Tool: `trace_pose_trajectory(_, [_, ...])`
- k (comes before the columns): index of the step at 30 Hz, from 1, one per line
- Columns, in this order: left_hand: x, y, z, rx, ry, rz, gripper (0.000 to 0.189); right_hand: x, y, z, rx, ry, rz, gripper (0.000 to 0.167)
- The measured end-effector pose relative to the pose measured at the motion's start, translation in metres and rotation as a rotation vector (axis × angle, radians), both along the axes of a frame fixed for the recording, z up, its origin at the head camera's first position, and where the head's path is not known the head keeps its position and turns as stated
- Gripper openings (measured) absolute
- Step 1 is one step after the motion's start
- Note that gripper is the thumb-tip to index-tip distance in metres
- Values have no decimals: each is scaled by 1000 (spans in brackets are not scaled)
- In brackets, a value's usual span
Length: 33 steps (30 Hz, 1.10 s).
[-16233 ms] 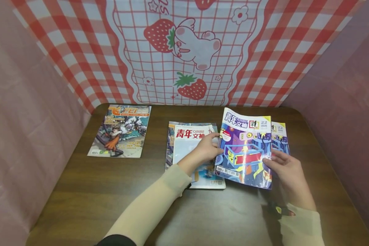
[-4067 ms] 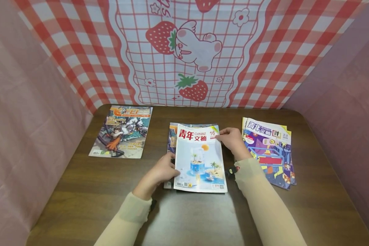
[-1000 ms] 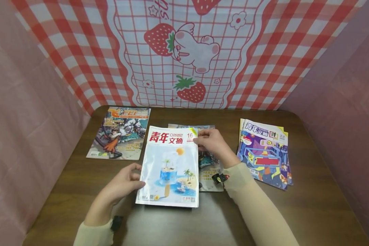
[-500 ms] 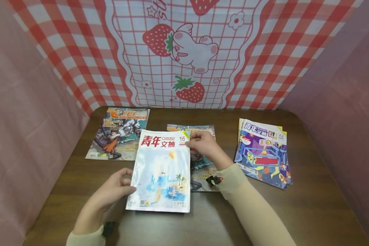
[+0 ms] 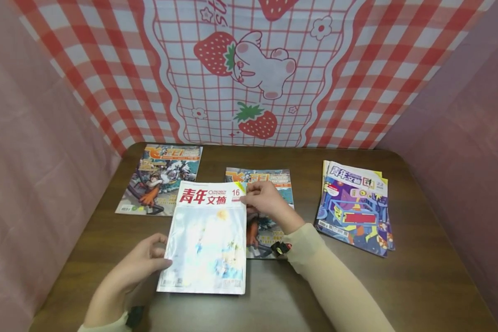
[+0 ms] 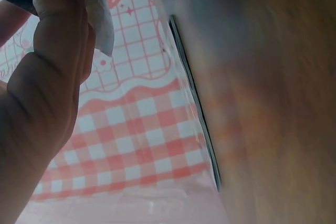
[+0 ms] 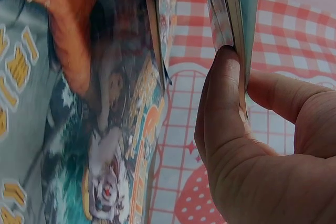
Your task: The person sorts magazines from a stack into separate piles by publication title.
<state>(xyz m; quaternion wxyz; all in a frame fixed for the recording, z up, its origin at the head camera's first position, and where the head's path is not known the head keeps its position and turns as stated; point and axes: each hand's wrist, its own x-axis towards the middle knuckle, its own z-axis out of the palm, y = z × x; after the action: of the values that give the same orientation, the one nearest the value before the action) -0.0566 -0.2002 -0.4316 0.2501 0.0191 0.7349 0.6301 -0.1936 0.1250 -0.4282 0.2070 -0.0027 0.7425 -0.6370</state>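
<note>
A white magazine with red title characters and the number 16 hangs a little above the table, glare washing out most of its cover. My left hand pinches its lower left edge, thumb on top. At its upper right edge my right hand grips it. The right wrist view shows the magazine's page edges between thumb and fingers. Behind and right of it lies a comic magazine with an orange title, partly covered by the magazine and my right hand. In the left wrist view, the left hand hides most of what it holds.
A matching comic magazine lies at the back left, its lower right corner just behind the white magazine. On the right, purple magazines numbered 22 lie stacked unevenly. A checked strawberry cloth hangs behind the wooden table.
Both hands have carried the white magazine left and towards me, uncovering the middle comic magazine. The purple magazine held in the oldest frame now lies on the right pile.
</note>
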Motion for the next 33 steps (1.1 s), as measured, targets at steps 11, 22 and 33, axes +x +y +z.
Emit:
trace_pose_trajectory(11, [12,-23,-4,-70,-29,16,49,5,-24,-9,28,2,68,54])
trace_pose_trajectory(22, [23,-47,-11,-107,-37,4,44,9,-48,-15,53,-27,124,41])
trace_pose_trajectory(33, [31,-65,-12,-151,-79,4,45,9,-70,-20,91,-24,178,37])
